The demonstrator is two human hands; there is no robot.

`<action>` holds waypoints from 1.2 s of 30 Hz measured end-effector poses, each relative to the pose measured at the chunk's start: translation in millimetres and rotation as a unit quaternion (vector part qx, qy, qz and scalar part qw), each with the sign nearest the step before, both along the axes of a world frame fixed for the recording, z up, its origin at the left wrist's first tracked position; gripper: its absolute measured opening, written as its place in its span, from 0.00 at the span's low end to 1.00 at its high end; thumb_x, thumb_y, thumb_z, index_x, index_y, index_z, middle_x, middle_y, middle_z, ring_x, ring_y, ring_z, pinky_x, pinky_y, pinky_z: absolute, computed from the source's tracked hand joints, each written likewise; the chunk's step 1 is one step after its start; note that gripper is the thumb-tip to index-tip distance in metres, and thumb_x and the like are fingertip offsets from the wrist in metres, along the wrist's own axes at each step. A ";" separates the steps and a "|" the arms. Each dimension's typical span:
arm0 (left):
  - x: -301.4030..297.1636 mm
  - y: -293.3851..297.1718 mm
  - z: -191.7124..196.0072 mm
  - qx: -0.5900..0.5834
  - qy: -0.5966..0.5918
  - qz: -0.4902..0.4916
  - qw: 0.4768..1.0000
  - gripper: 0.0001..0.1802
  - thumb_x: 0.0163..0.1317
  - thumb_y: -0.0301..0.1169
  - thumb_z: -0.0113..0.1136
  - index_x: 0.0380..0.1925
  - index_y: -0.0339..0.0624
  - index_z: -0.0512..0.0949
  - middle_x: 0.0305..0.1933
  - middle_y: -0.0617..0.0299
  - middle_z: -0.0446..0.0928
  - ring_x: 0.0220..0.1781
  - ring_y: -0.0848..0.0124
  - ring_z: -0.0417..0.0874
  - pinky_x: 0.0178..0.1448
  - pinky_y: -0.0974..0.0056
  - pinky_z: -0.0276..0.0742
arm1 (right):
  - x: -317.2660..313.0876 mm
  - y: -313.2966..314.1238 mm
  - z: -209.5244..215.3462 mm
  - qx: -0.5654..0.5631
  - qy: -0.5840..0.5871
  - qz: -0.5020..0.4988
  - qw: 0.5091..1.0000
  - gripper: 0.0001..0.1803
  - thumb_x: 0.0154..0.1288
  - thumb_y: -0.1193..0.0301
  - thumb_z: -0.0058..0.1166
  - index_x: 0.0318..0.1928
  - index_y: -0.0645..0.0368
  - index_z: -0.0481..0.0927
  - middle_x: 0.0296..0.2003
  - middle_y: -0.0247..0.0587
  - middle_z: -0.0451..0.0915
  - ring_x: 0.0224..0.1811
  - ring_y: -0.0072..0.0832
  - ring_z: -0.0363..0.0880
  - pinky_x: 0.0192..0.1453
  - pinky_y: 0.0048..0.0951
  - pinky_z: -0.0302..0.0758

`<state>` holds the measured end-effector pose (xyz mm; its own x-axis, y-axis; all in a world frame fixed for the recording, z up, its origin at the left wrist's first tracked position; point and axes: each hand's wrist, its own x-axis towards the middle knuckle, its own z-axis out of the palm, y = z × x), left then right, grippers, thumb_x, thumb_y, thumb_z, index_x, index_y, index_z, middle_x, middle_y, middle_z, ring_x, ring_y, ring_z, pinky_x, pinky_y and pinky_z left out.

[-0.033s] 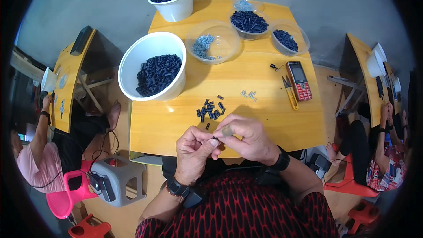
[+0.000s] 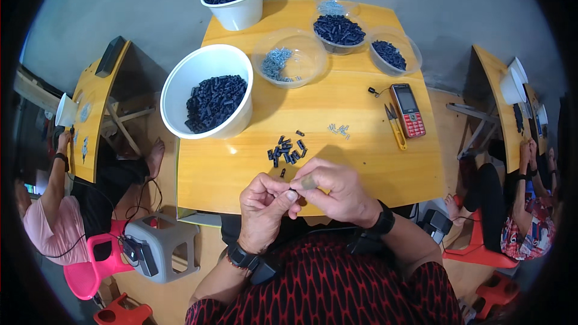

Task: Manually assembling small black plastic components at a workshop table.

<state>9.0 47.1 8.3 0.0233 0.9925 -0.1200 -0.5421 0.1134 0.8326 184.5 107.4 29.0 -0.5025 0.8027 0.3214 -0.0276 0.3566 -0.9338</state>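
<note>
Just above the table's front edge, my left hand (image 2: pixel 262 210) and my right hand (image 2: pixel 340 191) meet with fingertips together. The left thumb and fingers pinch a small black piece, mostly covered by the fingers. My right thumb and forefinger are closed against it; whatever they hold is hidden. A tan wrap or patch shows on a right finger. Just beyond the hands lies a loose pile of small black plastic pieces (image 2: pixel 287 151), with one piece (image 2: pixel 283 173) nearer to me. To the pile's right are several small silvery screw-like bits (image 2: pixel 339 129).
A big white tub (image 2: pixel 174 99) of black pieces stands left, another white tub (image 2: pixel 238 15) behind. Clear bowls hold silvery bits (image 2: pixel 277 63) and black parts (image 2: pixel 339 29); a smaller bowl (image 2: pixel 388 54) sits right. Yellow-handled snips (image 2: pixel 397 129) lie beside a red phone (image 2: pixel 410 111). Others work at both sides.
</note>
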 end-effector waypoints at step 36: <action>-20.7 12.6 -1.0 0.003 0.091 0.162 0.983 0.08 0.69 0.25 0.62 0.46 0.37 0.76 0.35 0.61 0.80 0.31 0.74 0.82 0.34 0.70 0.80 | -20.5 19.5 6.0 0.222 -0.286 0.066 0.930 0.03 0.62 0.79 0.48 0.36 0.65 0.74 0.37 0.51 0.72 0.38 0.49 0.78 0.41 0.43 0.76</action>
